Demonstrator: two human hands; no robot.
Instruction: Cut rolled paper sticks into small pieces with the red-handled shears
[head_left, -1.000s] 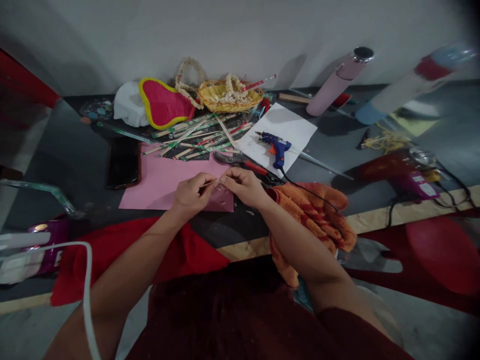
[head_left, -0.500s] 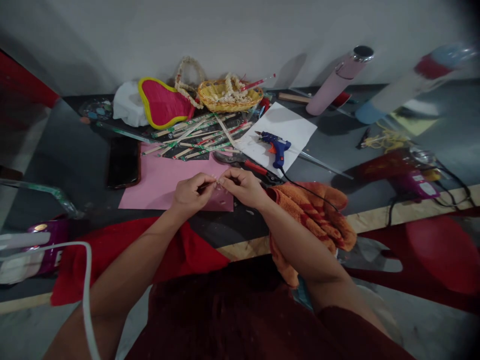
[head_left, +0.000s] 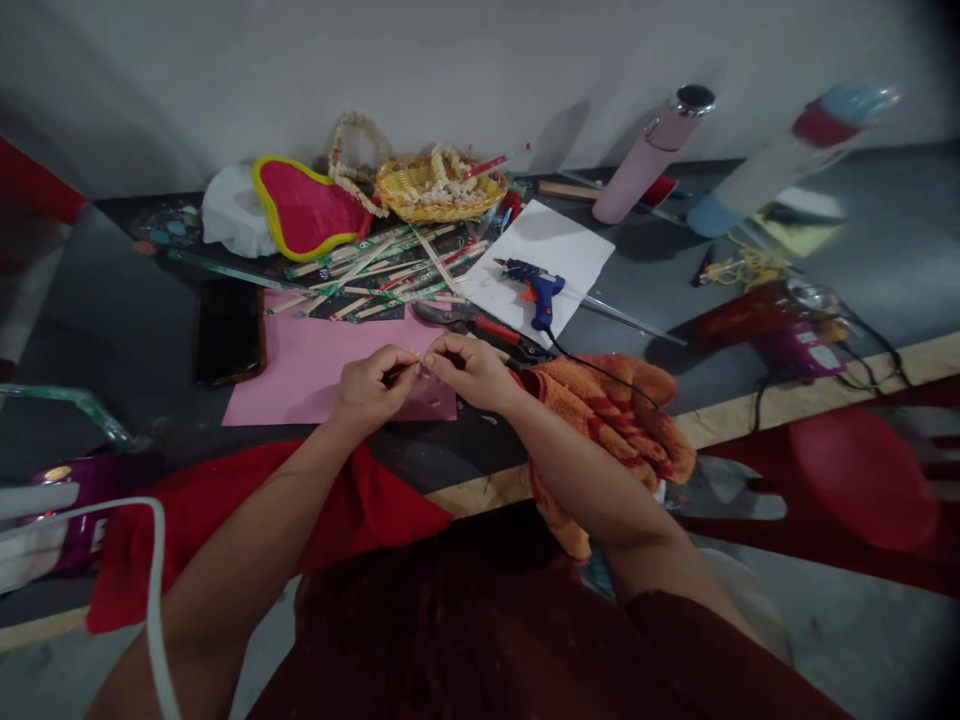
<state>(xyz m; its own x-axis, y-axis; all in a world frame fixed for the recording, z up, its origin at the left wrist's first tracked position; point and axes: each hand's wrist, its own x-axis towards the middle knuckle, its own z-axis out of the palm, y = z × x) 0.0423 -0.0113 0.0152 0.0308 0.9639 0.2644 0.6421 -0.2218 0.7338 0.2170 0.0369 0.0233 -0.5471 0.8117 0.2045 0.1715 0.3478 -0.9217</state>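
Note:
My left hand and my right hand meet fingertip to fingertip above a pink sheet. Both are closed in a pinch on something small and pale, too small to name. Behind the hands lie red-handled pliers or cutters. A blue glue gun rests on a white sheet to the right. Several wrapped chopsticks are heaped at the pink sheet's far edge.
A phone lies left of the pink sheet. At the back stand a yellow basket, a heart-shaped pink piece and a pink flask. An orange towel and red cloth drape over the front edge.
The whole view has shifted slightly, so things on the table appear further left. My hands keep the same pinched pose over the pink sheet.

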